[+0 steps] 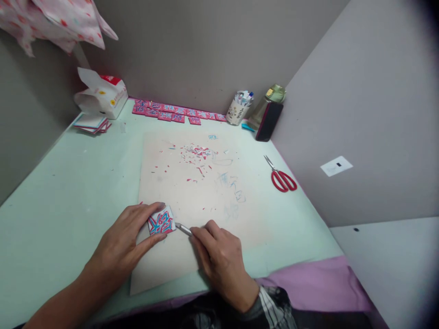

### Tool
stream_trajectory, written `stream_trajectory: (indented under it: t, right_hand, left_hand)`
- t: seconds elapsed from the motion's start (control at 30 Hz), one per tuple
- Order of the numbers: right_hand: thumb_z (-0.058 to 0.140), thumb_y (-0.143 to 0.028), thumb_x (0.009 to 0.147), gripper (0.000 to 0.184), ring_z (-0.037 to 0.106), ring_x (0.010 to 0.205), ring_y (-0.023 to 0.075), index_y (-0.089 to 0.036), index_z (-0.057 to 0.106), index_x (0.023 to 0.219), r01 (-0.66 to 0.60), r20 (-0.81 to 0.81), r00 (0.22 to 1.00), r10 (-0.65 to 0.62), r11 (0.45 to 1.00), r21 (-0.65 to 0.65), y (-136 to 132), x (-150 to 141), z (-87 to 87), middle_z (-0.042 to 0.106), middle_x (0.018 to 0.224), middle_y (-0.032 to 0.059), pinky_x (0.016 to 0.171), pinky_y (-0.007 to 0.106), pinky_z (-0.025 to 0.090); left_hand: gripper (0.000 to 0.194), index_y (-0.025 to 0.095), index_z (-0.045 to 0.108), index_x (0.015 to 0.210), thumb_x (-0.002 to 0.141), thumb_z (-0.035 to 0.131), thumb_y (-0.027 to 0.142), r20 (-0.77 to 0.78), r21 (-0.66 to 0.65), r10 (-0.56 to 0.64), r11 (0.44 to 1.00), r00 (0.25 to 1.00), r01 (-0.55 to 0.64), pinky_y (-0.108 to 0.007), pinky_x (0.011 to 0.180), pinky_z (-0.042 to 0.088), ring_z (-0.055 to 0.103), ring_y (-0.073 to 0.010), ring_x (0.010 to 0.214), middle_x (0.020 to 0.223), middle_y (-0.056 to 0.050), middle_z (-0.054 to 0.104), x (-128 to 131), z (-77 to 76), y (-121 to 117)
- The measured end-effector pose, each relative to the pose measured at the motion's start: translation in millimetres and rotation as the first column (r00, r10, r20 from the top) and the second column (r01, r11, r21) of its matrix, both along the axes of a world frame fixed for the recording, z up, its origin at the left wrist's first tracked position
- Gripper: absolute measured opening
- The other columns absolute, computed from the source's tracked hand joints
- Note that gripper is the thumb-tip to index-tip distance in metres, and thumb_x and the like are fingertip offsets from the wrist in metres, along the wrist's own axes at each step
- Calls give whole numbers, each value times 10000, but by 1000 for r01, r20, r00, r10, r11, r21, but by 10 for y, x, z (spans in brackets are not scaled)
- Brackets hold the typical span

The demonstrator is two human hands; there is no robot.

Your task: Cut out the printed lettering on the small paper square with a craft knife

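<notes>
head view: half-curled left hand (123, 237) pinches card (162, 222), right hand (222, 253) grips knife (185, 230).

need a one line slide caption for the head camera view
Left hand gripping a patterned card, right hand holding a craft knife by its edge, scraps on the board beyond.

There are one left hand (126, 234), one right hand (222, 252), one knife (184, 229), one lettered card (162, 221), one board (164, 260), one pair of scissors (284, 180), one phone (270, 121), one bottle (259, 111), one pen cup (237, 112) and one paper box (109, 98), while the pink tiles (166, 115), stacked cards (89, 122) and scraps (199, 151) cannot be counted surely.
</notes>
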State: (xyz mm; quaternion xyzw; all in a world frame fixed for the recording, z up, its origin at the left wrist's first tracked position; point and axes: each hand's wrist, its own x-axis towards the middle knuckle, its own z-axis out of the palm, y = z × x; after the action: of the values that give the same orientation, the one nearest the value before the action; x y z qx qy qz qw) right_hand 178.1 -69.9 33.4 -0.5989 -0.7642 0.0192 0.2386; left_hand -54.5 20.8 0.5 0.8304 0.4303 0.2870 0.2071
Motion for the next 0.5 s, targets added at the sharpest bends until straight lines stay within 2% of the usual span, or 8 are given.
stream_trajectory:
  t: [0.5]
  right_hand:
    - [419, -216, 1097, 249, 581, 638, 176, -198, 665, 1063, 49, 0, 999, -49, 999, 5, -35, -49, -20, 643, 835, 42, 592, 306, 366]
  left_hand:
    - [517, 282, 598, 1359, 974, 551, 623, -4, 2, 21, 1000, 1000, -21, -455, 1061, 552, 653, -298, 1216, 1259, -61, 724, 16, 3, -13]
